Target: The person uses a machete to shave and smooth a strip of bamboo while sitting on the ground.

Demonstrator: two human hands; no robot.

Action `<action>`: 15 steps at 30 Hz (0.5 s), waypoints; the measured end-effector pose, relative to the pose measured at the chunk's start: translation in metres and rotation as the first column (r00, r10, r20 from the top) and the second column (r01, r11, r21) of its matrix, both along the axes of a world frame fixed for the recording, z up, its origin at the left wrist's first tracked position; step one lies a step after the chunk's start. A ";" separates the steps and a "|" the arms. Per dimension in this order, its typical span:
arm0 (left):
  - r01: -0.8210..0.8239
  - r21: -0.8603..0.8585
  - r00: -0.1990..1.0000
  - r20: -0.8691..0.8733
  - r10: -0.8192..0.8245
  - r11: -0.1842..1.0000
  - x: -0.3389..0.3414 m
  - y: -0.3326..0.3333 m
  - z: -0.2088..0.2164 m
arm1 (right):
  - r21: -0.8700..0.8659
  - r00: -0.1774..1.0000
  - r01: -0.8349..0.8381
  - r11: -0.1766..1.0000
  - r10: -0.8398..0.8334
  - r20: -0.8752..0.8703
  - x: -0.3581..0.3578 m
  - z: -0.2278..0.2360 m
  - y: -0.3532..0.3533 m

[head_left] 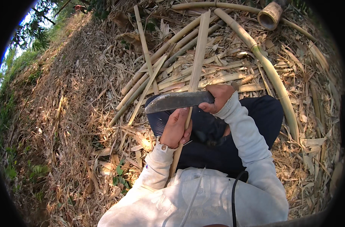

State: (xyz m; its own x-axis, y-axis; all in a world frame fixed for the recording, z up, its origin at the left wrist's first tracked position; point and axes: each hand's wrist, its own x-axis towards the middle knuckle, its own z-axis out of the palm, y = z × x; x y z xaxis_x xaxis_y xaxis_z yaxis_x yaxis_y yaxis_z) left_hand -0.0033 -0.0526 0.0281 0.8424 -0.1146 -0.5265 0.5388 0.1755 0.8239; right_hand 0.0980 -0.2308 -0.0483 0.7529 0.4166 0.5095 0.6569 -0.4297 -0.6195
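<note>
My left hand (175, 129) is closed around a long split bamboo strip (198, 56). The strip runs from beside my waist up and away over the litter, leaning slightly right at its far end. In my right hand (219, 97) is the handle of a machete (176, 101), its broad dark blade pointing left. The blade lies across the strip just above my left hand; whether its edge bites into the bamboo I cannot tell. My fingers hide most of the handle.
Dark-trousered legs (261, 113) are folded under my arms. Several bamboo poles and strips lie ahead, among them a curved pole (269, 66) on the right. A short hollow bamboo section (270, 16) rests at the far right. Dry leaves and shavings (78, 113) cover the sloping ground.
</note>
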 end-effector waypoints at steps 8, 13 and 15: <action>0.014 0.051 0.998 0.062 -0.017 0.999 -0.012 0.012 -0.025 | 0.035 0.997 -0.008 0.999 0.005 0.079 -0.020 0.011 0.018; 0.019 0.078 0.999 0.042 -0.022 0.997 -0.018 0.001 -0.012 | -0.012 0.957 0.245 0.969 -0.244 -0.158 0.015 0.006 -0.020; 0.000 0.089 0.999 0.038 -0.004 0.996 -0.024 0.002 -0.017 | -0.058 0.970 0.184 0.981 -0.191 -0.149 0.009 0.011 -0.020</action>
